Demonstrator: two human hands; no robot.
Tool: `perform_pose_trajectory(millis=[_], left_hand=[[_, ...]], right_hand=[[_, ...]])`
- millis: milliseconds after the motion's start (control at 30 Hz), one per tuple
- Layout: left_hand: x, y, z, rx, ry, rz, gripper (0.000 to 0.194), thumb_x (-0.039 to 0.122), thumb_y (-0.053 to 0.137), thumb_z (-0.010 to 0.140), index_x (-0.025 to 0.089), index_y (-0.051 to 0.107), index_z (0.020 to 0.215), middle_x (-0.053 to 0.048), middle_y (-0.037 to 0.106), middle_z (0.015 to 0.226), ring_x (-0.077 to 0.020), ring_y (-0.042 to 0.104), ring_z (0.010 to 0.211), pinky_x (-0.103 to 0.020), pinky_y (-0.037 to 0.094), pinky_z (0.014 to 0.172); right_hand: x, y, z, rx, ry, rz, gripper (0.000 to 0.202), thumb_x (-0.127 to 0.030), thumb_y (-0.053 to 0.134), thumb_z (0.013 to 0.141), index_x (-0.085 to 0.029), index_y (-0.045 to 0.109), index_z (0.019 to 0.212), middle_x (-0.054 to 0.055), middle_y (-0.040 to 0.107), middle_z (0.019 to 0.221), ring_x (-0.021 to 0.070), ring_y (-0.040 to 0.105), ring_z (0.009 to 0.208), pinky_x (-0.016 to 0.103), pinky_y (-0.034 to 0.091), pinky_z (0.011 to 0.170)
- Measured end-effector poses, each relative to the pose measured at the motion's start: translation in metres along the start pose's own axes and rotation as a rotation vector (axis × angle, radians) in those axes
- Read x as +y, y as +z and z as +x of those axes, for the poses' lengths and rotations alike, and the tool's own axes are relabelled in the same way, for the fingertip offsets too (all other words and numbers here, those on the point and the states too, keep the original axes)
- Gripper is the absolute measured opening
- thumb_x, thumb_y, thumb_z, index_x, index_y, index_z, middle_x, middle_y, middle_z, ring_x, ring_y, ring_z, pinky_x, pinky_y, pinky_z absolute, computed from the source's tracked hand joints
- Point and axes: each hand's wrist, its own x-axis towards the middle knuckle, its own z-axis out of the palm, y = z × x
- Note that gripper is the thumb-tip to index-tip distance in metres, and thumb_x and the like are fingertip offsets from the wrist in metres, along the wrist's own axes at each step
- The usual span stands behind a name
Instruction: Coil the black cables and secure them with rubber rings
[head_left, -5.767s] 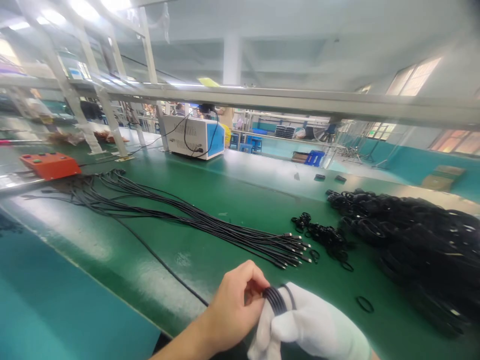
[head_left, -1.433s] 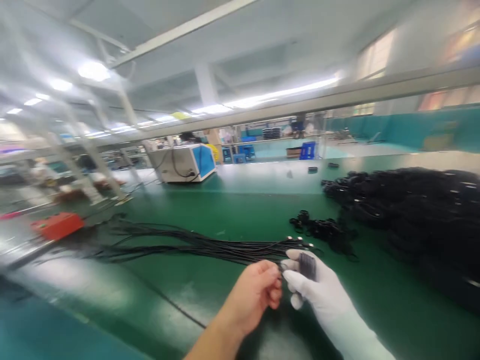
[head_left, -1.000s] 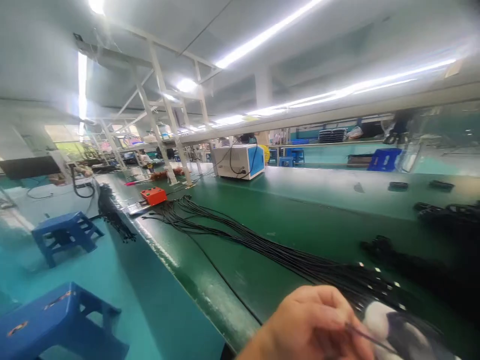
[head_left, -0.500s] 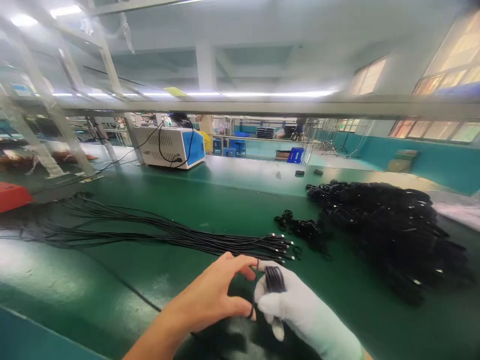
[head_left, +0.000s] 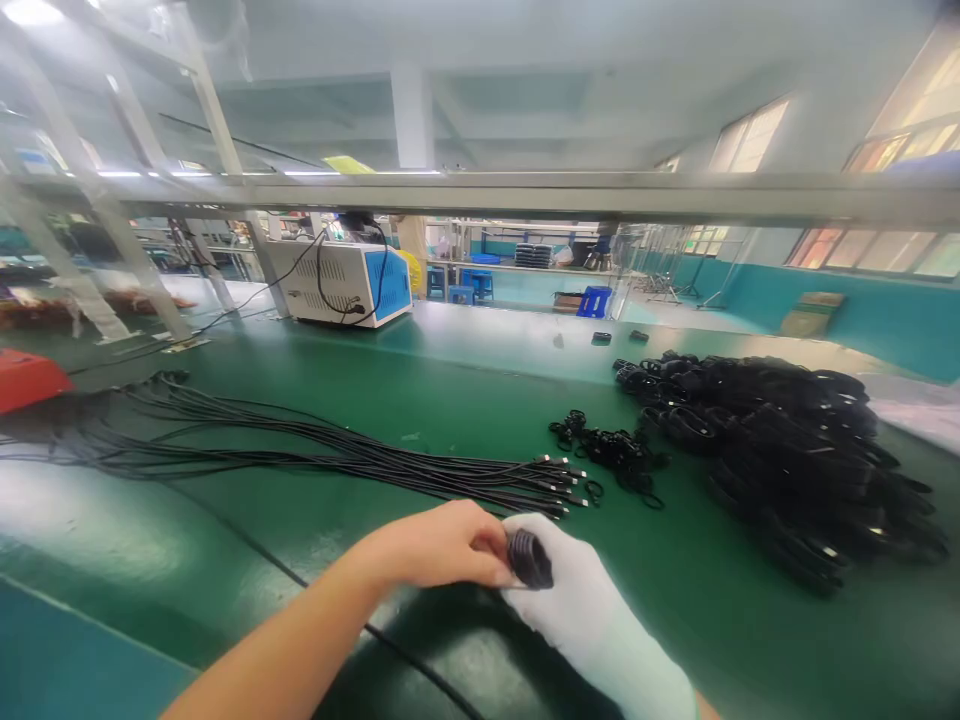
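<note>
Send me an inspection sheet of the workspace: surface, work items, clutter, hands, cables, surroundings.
Surface: glossy green tabletop.
Work items: coiled black cable, held in the gloved right hand.
Clutter: large heap of black coils at right; smaller pile of black loops left of it.
Hands: bare left hand at the coiled black cable, grip unclear.
Cables: bundle of black cables, pale-tipped ends near the hands; single cable passes under the left forearm.
Surroundings: red box at left, white-and-blue box behind, blue stools beyond.
</note>
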Motion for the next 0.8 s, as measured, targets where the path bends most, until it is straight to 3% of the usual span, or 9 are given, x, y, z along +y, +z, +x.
perform_pose_trajectory(millis=[67,200,267,333,467,533,600,700,800], left_hand=[[-0.007,-0.003,0.001,0.061,0.032,-0.077,0.022,0.022,0.046,0.076,0.018,0.066,0.083,0.001,0.069,0.08,-0.0152,0.06,0.076,-0.022,0.041,0.066],[-0.008,0.003,-0.011,0.197,-0.03,-0.034,0.024,0.02,0.041,0.076,0.02,0.065,0.079,0.003,0.071,0.073,-0.0146,0.06,0.071,-0.022,0.039,0.061],[-0.005,0.007,-0.02,0.215,-0.043,-0.005,0.024,0.021,0.042,0.076,0.022,0.066,0.08,0.004,0.071,0.075,-0.0144,0.059,0.069,-0.022,0.037,0.057],[-0.002,0.012,-0.025,0.207,-0.045,-0.002,0.025,0.02,0.043,0.075,0.024,0.066,0.08,0.004,0.072,0.076,-0.0143,0.059,0.067,-0.022,0.036,0.055],[0.0,0.017,-0.021,0.083,-0.028,-0.022,0.023,0.017,0.044,0.072,0.022,0.065,0.064,0.003,0.07,0.066,-0.0145,0.057,0.063,-0.022,0.036,0.055],[-0.003,0.016,-0.018,0.037,-0.019,-0.175,0.018,0.017,0.047,0.07,0.02,0.064,0.065,0.001,0.069,0.064,-0.014,0.056,0.06,-0.022,0.038,0.055],[-0.005,0.015,-0.017,0.059,0.0,-0.48,0.013,0.016,0.053,0.068,0.018,0.063,0.075,0.0,0.068,0.067,-0.0123,0.055,0.057,-0.023,0.042,0.056],[-0.004,0.017,-0.018,0.194,0.055,-0.891,0.017,0.014,0.062,0.064,0.014,0.058,0.08,-0.003,0.068,0.07,-0.009,0.055,0.053,-0.022,0.045,0.055],[0.003,0.025,-0.015,0.296,0.075,-1.034,0.016,0.015,0.065,0.065,0.012,0.056,0.078,-0.005,0.067,0.07,-0.008,0.054,0.049,-0.021,0.044,0.05]], right_hand=[[-0.009,-0.01,-0.002,-0.057,0.054,0.112,0.026,-0.02,0.059,0.064,-0.021,0.055,0.09,-0.002,0.06,0.073,0.011,0.054,0.056,0.023,0.041,0.052],[-0.017,-0.026,-0.003,-0.385,0.138,0.512,0.041,-0.018,0.056,0.06,-0.019,0.047,0.1,-0.008,0.051,0.053,0.0065,0.04,0.034,0.018,0.027,0.037],[-0.015,-0.027,-0.002,-0.291,0.154,0.494,0.043,-0.016,0.058,0.058,-0.018,0.047,0.099,-0.008,0.051,0.053,0.0059,0.041,0.033,0.018,0.027,0.036],[-0.011,-0.024,-0.002,-0.243,0.157,0.463,0.043,-0.013,0.06,0.057,-0.019,0.048,0.098,-0.007,0.053,0.058,0.0055,0.043,0.033,0.017,0.029,0.036],[0.001,-0.015,-0.004,-0.49,0.009,0.833,0.05,-0.022,0.067,0.059,-0.021,0.047,0.105,-0.002,0.06,0.066,0.008,0.048,0.036,0.017,0.029,0.033],[0.006,-0.012,-0.006,-0.523,-0.05,0.953,0.051,-0.031,0.069,0.063,-0.022,0.045,0.107,-0.001,0.061,0.066,0.0074,0.046,0.035,0.016,0.027,0.032],[0.01,-0.012,-0.007,-0.54,-0.069,0.996,0.051,-0.034,0.07,0.067,-0.023,0.043,0.109,0.0,0.062,0.064,0.0064,0.045,0.034,0.015,0.027,0.033],[0.013,-0.011,-0.007,-0.571,-0.081,1.019,0.052,-0.039,0.071,0.069,-0.024,0.042,0.109,0.001,0.063,0.064,0.0071,0.048,0.038,0.014,0.031,0.036],[0.012,-0.009,-0.006,-0.591,-0.095,1.001,0.056,-0.041,0.073,0.067,-0.022,0.043,0.11,0.002,0.064,0.066,0.008,0.051,0.04,0.014,0.033,0.037]])
